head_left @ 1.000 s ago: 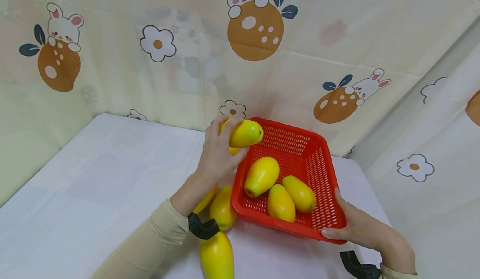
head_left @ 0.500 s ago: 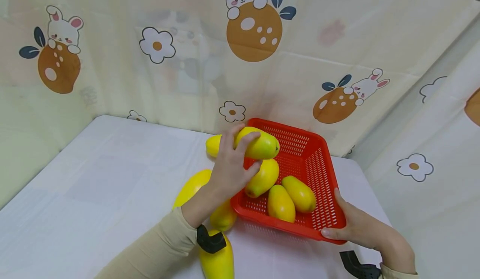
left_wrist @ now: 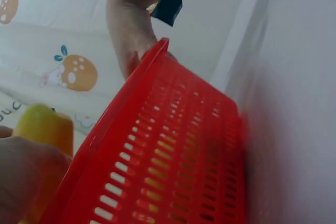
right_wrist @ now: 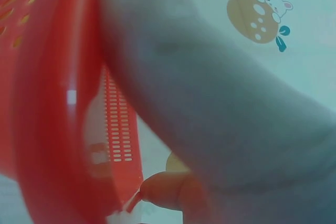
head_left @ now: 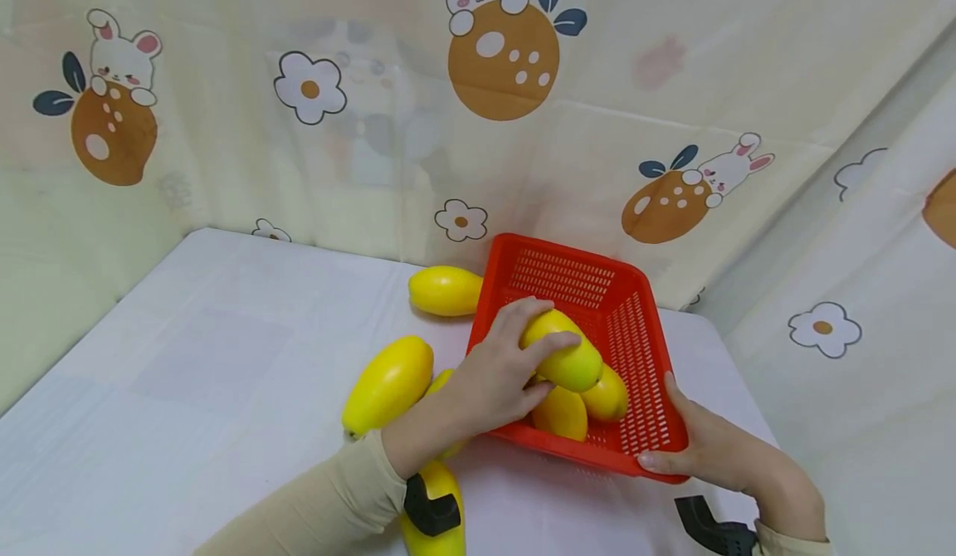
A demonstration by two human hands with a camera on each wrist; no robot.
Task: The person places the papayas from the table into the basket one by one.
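Head view: left hand (head_left: 508,365) curled round a yellow fruit (head_left: 563,353), fingers over the top, thumb low on the near side. Fruit sits at the fingertips, over the red basket (head_left: 590,457). Two more fruits in the basket: one (head_left: 560,417) just below the held one, the other (head_left: 611,398) to its right, both right of the left hand. Right hand (head_left: 705,444) grips the basket's near right corner, thumb over the rim; its other fingers mostly hidden.

Outside the basket, on the worktop (head_left: 246,373): one fruit (head_left: 446,291) beyond the left hand, by the basket's far left side; one (head_left: 388,386) left of that hand; one (head_left: 441,382) mostly hidden behind the left wrist; one (head_left: 441,539) nearer the person, partly covered by the black wrist mount (head_left: 431,506).

Left wrist view: left hand at the lower left edge, partly cut off, with the held fruit against it. Basket wall right of the hand; right hand at the far corner.

Right wrist view: right hand large and blurred against the basket rim, thumb touching the rim; part of a yellow fruit above the hand.
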